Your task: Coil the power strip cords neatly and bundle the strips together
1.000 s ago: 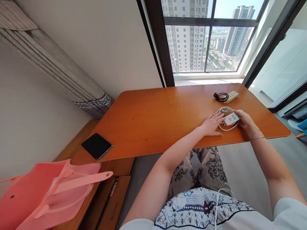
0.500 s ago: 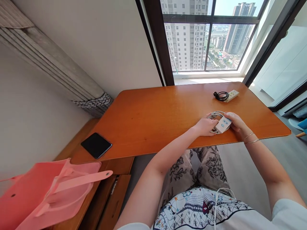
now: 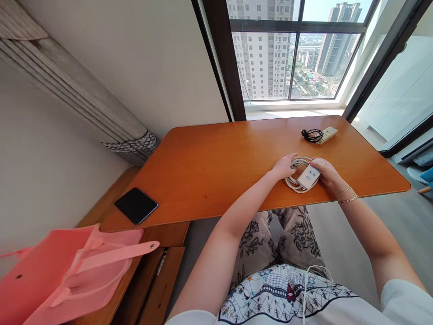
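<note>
A white power strip (image 3: pixel 309 176) with small blue-grey sockets on its face is held above the near edge of the wooden table. Its white cable (image 3: pixel 293 184) is looped in a coil around it. My right hand (image 3: pixel 325 171) grips the strip from its right side, fingers over the top edge. On the other side, my left hand (image 3: pixel 284 167) has its thumb and fingers closed around the upper left of the coil. Some fingertips are hidden behind the cable.
Farther back on the table (image 3: pixel 216 167) lie a cream socket strip (image 3: pixel 327 135) and its coiled black cord (image 3: pixel 313 136). A dark tablet (image 3: pixel 135 205) rests at the left edge. A pink bag (image 3: pixel 81 275) stands at the lower left, and a window is behind the table.
My left hand has shifted left and up, from the strip's face to the coil. The power strip and my right hand have moved slightly left, and more of the coil shows.
</note>
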Available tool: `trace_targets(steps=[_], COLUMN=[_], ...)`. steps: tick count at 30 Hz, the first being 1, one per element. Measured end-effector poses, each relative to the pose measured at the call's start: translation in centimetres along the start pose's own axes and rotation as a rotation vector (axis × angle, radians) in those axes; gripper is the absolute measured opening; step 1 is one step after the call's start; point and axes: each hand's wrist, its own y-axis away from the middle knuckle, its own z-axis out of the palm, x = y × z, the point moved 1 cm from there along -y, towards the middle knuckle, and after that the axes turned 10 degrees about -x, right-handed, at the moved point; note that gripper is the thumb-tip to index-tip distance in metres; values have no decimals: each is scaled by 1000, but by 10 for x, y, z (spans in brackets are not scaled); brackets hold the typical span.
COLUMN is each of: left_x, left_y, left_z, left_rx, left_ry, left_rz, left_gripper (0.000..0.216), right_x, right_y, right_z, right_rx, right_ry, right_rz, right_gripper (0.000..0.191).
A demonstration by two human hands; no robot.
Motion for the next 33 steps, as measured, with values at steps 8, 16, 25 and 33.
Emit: trace_targets(steps=[8, 16, 25, 33], left_x=[-1, -16, -25, -17], left_y=[-3, -8, -12, -3], left_z=[-6, -4, 2, 9], left_rx=[15, 79, -98, 26], left_ry=[-32, 158, 601, 136], left_rz=[-7, -47, 2, 134], left_gripper=[30, 34, 93, 66], right_x=[5, 9, 9, 7], right_y=[-2, -10, -14, -10], right_z=[3, 8, 7, 1], right_rx=[73, 99, 80, 27], right_ry=[15, -28, -56, 60], right_rz=[-86, -74, -31, -6], right_gripper=[57, 57, 56, 54])
